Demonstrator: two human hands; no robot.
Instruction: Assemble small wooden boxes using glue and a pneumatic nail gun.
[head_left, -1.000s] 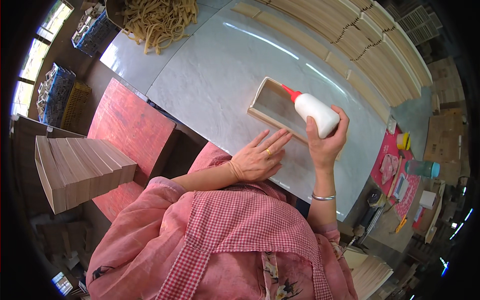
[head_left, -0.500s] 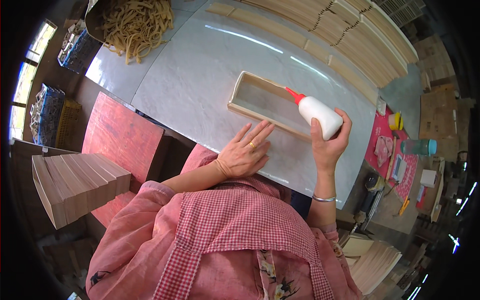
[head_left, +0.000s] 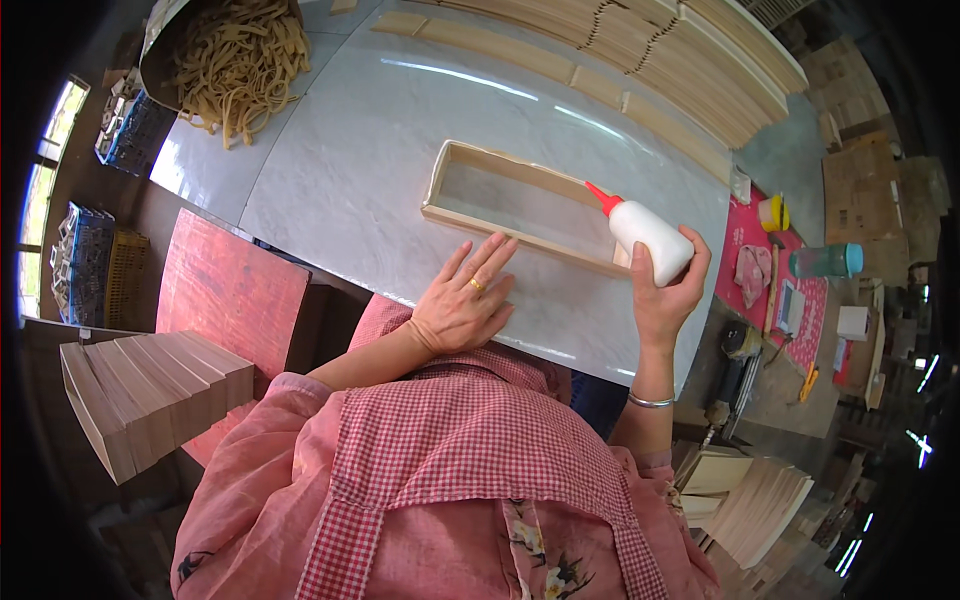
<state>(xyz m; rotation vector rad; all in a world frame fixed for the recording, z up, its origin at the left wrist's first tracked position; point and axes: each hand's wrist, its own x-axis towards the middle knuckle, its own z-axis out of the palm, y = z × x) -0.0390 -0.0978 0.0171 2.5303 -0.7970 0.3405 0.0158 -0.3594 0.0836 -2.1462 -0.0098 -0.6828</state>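
A long rectangular wooden frame (head_left: 560, 249) lies on the grey marbled table (head_left: 350, 180), and a whitish line shows along its far rim. My right hand (head_left: 672, 300) is wrapped round a white glue bottle (head_left: 645, 238), tilted with its red nozzle at the far rim near the frame's right end. Whether the tip touches the wood I cannot tell. My left hand (head_left: 465, 300) rests flat with its fingers stretched, the fingertips against or just beside the near side of the frame. It holds nothing.
Tan looped bands (head_left: 240, 70) spill from a container at the far left. Rows of wooden strips (head_left: 690, 60) line the table's far edge. Stacked wooden pieces (head_left: 160, 390) stand on a red board at left. A greenish drink bottle (head_left: 825, 262) lies to the right.
My right hand has moved the bottle's nozzle rightward along the far rim toward the frame's right end. My left hand stays flat by the near side. The whole view has shifted slightly.
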